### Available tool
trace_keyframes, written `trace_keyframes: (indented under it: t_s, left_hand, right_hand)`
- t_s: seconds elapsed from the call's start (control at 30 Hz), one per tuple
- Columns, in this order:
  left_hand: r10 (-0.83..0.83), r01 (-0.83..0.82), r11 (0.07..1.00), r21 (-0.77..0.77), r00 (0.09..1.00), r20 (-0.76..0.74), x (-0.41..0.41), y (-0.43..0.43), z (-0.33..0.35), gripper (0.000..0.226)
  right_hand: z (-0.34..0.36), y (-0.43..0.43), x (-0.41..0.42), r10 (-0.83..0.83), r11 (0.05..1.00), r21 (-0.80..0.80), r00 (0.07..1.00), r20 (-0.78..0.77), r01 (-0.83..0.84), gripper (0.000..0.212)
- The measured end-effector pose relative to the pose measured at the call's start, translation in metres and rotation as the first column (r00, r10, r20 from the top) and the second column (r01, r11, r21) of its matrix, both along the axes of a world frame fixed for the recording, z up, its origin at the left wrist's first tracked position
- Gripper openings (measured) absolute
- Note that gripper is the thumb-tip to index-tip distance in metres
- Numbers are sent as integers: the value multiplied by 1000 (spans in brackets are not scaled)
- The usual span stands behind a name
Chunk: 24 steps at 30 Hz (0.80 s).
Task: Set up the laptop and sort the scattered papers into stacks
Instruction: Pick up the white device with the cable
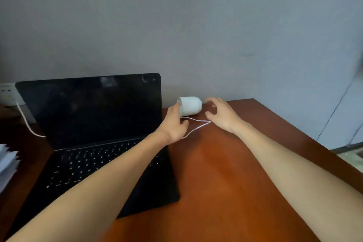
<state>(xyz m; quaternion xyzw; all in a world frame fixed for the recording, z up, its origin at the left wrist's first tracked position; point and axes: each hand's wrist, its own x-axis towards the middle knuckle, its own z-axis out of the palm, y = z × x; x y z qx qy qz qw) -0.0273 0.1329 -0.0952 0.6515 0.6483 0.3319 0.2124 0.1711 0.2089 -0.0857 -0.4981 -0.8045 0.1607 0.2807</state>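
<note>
black laptop (94,108) sits open on the brown wooden desk (225,173), screen dark. left grip (173,122), fingers straight, touches the white cylindrical adapter (190,105). right grip (220,114) hovers spread beside it, holding nothing. ragged white paper pile (7,163) far left looks unsorted, so i'd say most of the job remains.

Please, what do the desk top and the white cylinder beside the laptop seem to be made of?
Desk top: likely wood or veneer, reddish-brown, semi-gloss with soft sheen. White cylinder: perhaps matte plastic or paper; smooth, no glare, too blurred to decide.
</note>
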Motion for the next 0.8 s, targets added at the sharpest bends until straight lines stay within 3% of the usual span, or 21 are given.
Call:
trace_keyframes:
  t_s: [0.23,0.33,0.57,0.8]
  left_hand:
    - [147,-140,989,-48,965,217,9,73,-26,60]
    - [137,-127,990,-54,952,275,8,83,-32,58]
    - [61,-58,998,-16,961,270,5,96,-29,47]
    - [7,-22,997,77,982,188,11,101,-19,63]
  right_hand:
    - [-17,78,-17,81,996,-37,995,60,-79,81]
    - [-22,92,-28,148,989,-37,986,76,-146,83]
    - [-39,111,-33,179,983,21,983,28,-180,89]
    - [-40,108,-5,190,981,59,976,-109,-185,80]
